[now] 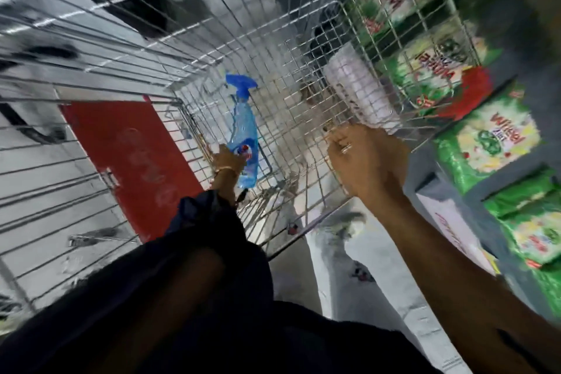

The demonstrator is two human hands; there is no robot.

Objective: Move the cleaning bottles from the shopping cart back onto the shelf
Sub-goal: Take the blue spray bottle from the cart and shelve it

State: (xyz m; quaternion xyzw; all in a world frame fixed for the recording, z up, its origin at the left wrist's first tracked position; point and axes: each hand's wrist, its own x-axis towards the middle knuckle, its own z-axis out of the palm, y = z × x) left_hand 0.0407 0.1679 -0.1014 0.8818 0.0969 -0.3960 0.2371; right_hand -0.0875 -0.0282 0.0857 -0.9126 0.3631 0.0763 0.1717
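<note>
Item 1, shopping cart (pixel 303 48): wire basket, the largest thing I have in view, seen from above and badly motion-blurred. A red panel (pixel 130 161) sits at its left side.

Item 2, shelf (pixel 431 191): grey, along the right edge, stocked with green detergent packs (pixel 488 143). It lies on the right hand's side of the cart.

Item 3, white object (pixel 361 94): pale and roughly cylindrical, against the cart's right wall. Too blurred for me to name.

Item 4, spray bottle (pixel 244 130): clear blue, blue trigger head, lying flat on the cart floor toward the left wall. Long axis runs away from me, trigger end far, base end near.

Item 5, right hand (pixel 364 161): fingers curled closed over the wire at the cart's near right rim, apparently steadying it. No bottle in it.

Item 6, left hand (pixel 227 162): reached down inside, resting on the lower body of the spray bottle. I cannot tell whether the fingers have closed round it or merely touch it.

Judgement: the left hand is the nearer one and sits at the base end. The lift must clear the rim, then cross rightward to the shelf.
</note>
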